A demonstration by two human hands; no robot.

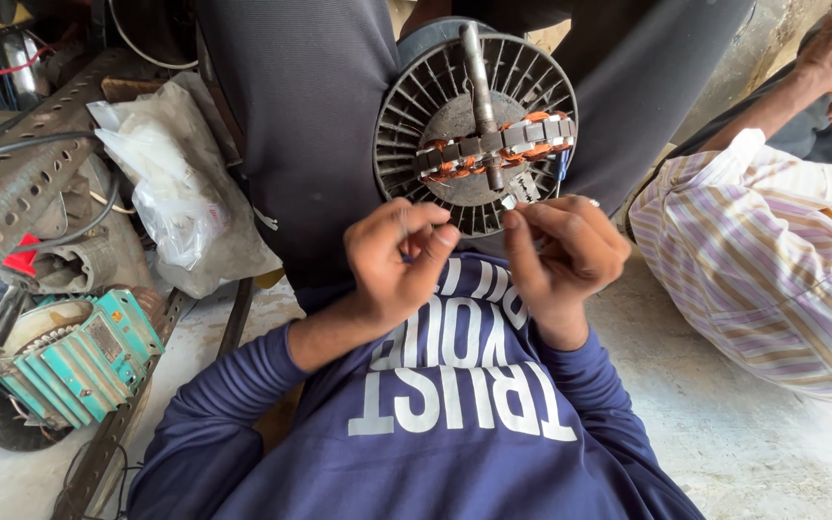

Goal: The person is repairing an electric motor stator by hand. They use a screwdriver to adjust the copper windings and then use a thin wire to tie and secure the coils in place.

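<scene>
Sitting propped between two dark trouser legs, far centre: one round finned fan motor (475, 123), one steel shaft (480, 91) sticking out of its middle, one band of copper-wound stator plates (493, 150) crossing its face. Pinching near it with two hands: left hand (399, 258) with thumb and fingertips pressed together (on what, cannot tell), right hand (562, 252) nipping one small pale metal piece (520, 190) just below the stator band, touching the motor's face. Lying at the left: one crumpled clear plastic bag (168, 197), contents too blurred to make out, and one teal finned casing (77, 358) holding one toothed ring. Sitting at the right: another person in a striped shirt (763, 260).
</scene>
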